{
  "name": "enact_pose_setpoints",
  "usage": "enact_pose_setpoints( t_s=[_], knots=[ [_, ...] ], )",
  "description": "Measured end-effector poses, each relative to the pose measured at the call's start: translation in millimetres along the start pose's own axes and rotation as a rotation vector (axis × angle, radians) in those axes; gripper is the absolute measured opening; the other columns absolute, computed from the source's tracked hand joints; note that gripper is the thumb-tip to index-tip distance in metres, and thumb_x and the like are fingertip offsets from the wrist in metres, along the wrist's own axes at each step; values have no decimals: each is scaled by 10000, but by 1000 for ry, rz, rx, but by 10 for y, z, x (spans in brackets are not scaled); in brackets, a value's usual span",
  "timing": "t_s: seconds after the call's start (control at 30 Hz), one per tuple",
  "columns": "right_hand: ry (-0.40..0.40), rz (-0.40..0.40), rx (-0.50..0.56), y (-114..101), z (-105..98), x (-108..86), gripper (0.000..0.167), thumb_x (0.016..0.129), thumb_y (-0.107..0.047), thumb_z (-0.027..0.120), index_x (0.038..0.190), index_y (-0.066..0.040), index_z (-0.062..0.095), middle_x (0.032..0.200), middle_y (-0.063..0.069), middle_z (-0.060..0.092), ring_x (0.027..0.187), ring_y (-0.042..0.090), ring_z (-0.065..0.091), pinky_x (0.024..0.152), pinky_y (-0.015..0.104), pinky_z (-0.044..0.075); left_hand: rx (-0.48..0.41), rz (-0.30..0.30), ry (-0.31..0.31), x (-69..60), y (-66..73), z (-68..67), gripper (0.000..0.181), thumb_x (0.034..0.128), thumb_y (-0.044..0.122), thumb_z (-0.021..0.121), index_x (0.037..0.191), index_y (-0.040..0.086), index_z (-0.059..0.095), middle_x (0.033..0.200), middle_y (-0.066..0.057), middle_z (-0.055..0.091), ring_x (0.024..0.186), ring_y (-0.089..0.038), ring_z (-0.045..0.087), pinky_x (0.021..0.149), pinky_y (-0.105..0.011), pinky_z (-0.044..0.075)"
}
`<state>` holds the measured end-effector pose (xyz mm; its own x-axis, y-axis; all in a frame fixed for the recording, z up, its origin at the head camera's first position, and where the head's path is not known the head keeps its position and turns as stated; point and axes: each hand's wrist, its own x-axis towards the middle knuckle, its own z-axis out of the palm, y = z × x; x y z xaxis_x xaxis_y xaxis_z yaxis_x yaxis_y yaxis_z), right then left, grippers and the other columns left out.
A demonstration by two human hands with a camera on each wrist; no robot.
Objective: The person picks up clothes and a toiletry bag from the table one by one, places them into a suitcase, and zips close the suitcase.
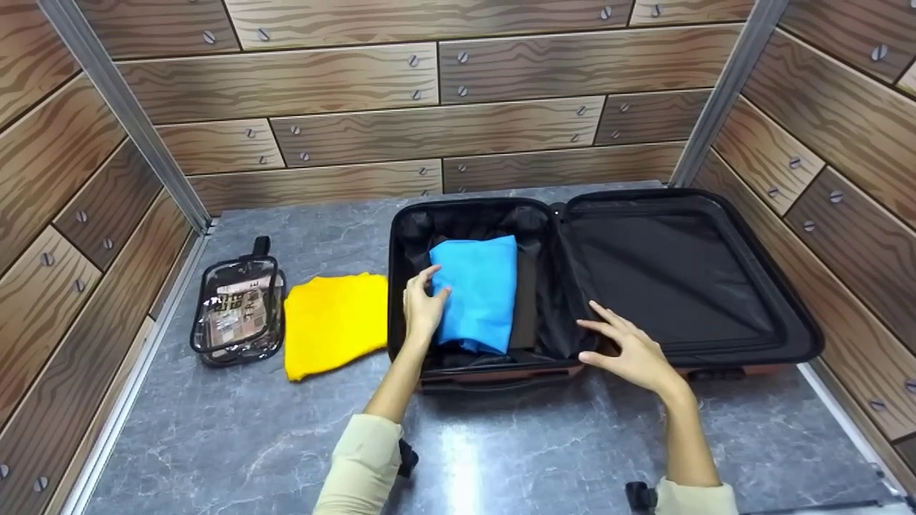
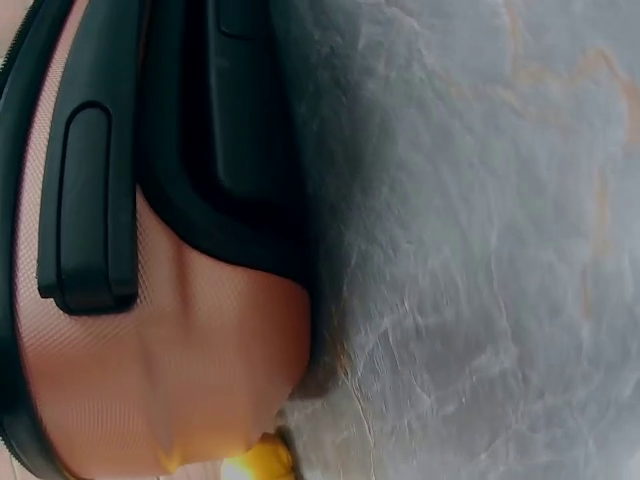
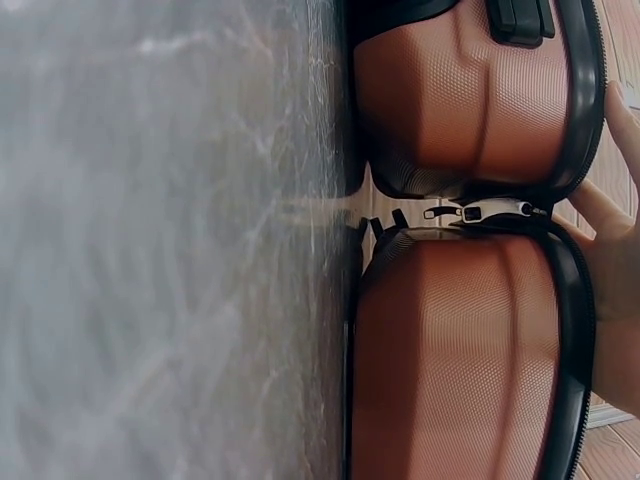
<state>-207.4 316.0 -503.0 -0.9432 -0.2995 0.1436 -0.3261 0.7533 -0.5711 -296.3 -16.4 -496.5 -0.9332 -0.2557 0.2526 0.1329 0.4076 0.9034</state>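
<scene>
A suitcase (image 1: 494, 368) lies open in the head view, with a black lining and a copper-coloured shell (image 3: 460, 340). Inside its left half, a folded blue cloth (image 1: 478, 293) partly covers a dark brown item (image 1: 526, 304) whose kind is unclear. My left hand (image 1: 424, 304) is at the cloth's left edge, thumb and fingers apart; whether they touch the cloth is hard to tell. Over the front of the suitcase's hinge side hovers my right hand (image 1: 630, 350), its fingers spread and holding nothing. The right wrist view shows part of that hand (image 3: 615, 260) beside the suitcase rim.
A yellow folded cloth (image 1: 335, 322) lies against the suitcase's left side. Farther left is a clear zip pouch (image 1: 236, 311) with black trim and several items inside. The suitcase lid (image 1: 673, 279) lies folded out to the right. Wood-patterned walls (image 1: 444, 107) enclose the grey tabletop (image 1: 257, 436).
</scene>
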Motion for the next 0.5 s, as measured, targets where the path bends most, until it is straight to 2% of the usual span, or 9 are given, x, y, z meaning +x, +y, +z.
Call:
enact_pose_setpoints(
  t_s=[0.13, 0.23, 0.37, 0.5],
  knots=[
    [1, -3, -4, 4, 9, -10, 575, 807, -498, 636, 1321, -271, 513, 1486, -59, 229, 1319, 312, 222, 910, 664, 214, -108, 39, -5, -8, 21, -78, 336, 757, 0, 705, 1085, 62, 667, 1038, -143, 614, 950, -279, 574, 817, -368, 445],
    [1, -2, -3, 2, 9, -14, 575, 805, -499, 637, 1319, -272, 515, 1486, -60, 229, 1319, 311, 222, 912, 664, 212, -209, 48, -15, -6, 36, -191, 313, 769, -44, 683, 1074, 20, 662, 1022, -170, 622, 927, -290, 595, 799, -358, 474],
    [4, 1, 0, 0, 5, -13, 572, 804, -501, 637, 1316, -275, 518, 1485, -62, 233, 1321, 306, 220, 918, 659, 209, -324, 77, -16, 1, 40, -428, 291, 785, -66, 653, 1074, -43, 639, 1008, -222, 618, 894, -321, 595, 809, -364, 468],
    [1, 4, 5, 3, -1, -9, 573, 804, -504, 636, 1317, -279, 515, 1485, -63, 231, 1322, 303, 219, 922, 654, 209, -335, 99, 16, 15, -17, -725, 291, 791, -53, 659, 1081, -64, 629, 1012, -246, 613, 901, -361, 586, 820, -382, 466]
  ],
)
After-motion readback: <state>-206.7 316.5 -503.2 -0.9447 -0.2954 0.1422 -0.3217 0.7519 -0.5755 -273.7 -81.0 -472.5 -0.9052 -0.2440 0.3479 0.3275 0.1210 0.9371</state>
